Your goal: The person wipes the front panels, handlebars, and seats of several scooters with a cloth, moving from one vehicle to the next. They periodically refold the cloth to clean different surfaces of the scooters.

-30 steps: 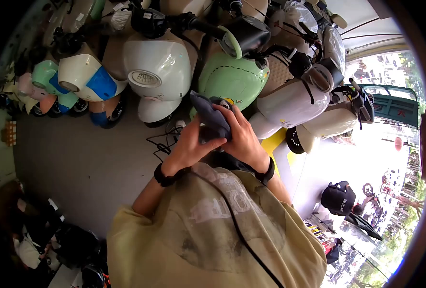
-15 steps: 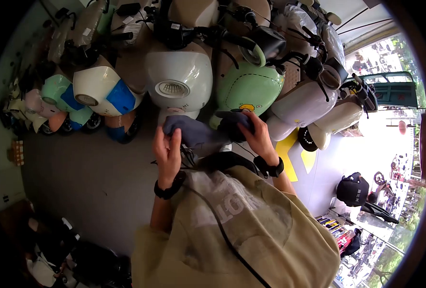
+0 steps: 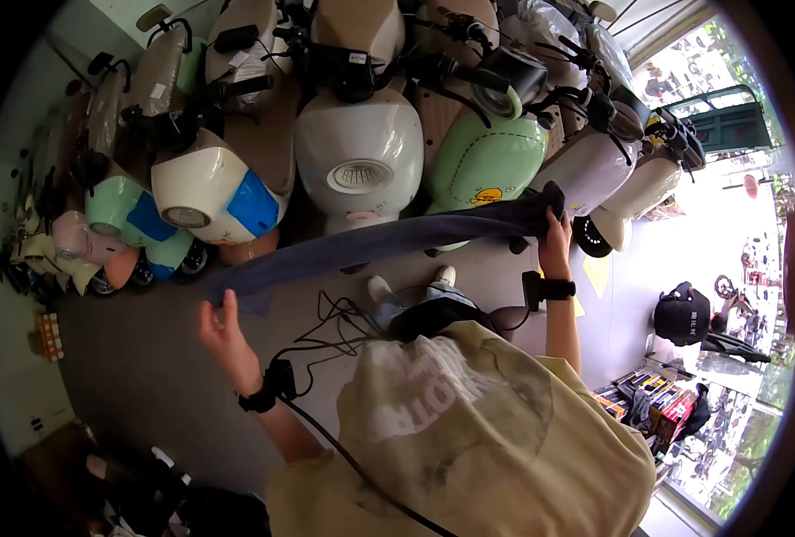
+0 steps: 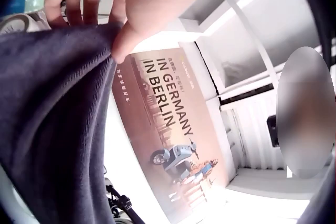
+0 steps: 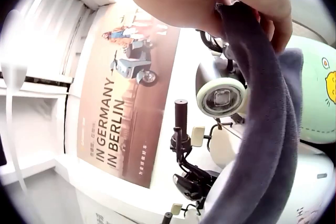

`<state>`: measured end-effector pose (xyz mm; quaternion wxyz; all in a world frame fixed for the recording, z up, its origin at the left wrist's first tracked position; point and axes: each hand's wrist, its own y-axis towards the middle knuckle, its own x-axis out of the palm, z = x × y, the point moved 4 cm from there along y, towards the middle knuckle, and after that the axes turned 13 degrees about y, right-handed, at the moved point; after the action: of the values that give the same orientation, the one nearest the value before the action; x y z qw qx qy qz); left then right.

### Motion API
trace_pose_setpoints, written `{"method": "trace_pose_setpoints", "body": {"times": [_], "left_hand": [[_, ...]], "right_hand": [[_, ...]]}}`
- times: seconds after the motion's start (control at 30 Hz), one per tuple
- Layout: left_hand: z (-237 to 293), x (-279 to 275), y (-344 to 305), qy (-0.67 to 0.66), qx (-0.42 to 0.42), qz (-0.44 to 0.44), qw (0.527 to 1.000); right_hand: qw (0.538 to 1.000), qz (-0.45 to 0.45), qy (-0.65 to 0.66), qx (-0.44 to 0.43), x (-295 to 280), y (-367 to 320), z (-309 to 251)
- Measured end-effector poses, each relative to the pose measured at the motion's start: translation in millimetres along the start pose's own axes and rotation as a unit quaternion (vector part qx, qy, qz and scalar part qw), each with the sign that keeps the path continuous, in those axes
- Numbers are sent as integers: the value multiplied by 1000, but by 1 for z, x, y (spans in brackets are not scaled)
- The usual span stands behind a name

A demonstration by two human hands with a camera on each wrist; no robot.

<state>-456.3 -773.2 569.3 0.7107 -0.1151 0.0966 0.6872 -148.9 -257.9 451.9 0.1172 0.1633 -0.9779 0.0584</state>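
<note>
The long strip (image 3: pixel 352 253) is dark grey-blue cloth, matt, with a soft, short nap and a fine ribbed weave along its folds. The central scooter's front panel (image 3: pixel 359 134) looks like smooth, glossy pale plastic, as does the mint-green scooter's front panel (image 3: pixel 489 161). The blue patch (image 3: pixel 252 207) has a smooth, slightly shiny, film-like surface. The khaki T-shirt (image 3: pixel 469 438) is matt, creased cloth with a worn-looking pale print. The floor (image 3: pixel 147 367) is grey and smooth with a dull sheen. The poster (image 4: pixel 173 129) appears smooth and printed, though glare leaves paper or plastic film uncertain.
</note>
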Motion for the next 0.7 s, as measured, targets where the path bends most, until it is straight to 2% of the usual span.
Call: {"method": "trace_pose_setpoints", "body": {"times": [0.07,0.13,0.17,0.2,0.23,0.3,0.37,0.4,0.43,0.5,0.57,0.6,0.7], "left_hand": [[20,26,-13,34,3,-64,997],[7,61,-28,60,21,-171,983],[7,79,-37,126,52,-258,956],[7,100,-49,126,104,-292,942],[34,114,-59,188,165,-335,909],[52,129,-65,180,232,-384,876],[65,128,-54,152,284,-401,857],[70,125,-46,153,275,-409,857],[75,118,-37,155,268,-416,855],[83,101,-19,131,153,-479,855],[80,79,-4,153,32,-483,861],[82,69,3,143,36,-484,862],[72,57,3,-70,-125,-385,912]], "right_hand": [[999,-3,29,24,8,-7,-12],[992,-15,103,71,30,-15,-16],[985,-22,140,93,44,-19,-20],[982,-33,153,106,63,-26,-27],[985,-47,132,97,85,-32,-39],[989,-81,78,100,123,-51,-59],[981,-163,-85,68,148,-64,-76],[958,-261,-116,25,156,-64,-74],[937,-311,-157,27,161,-72,-76],[885,-408,-225,11,182,-77,-87],[866,-449,-220,-6,191,-81,-88],[856,-465,-226,-18,193,-79,-87],[847,-460,-259,-62,196,-75,-87]]}}
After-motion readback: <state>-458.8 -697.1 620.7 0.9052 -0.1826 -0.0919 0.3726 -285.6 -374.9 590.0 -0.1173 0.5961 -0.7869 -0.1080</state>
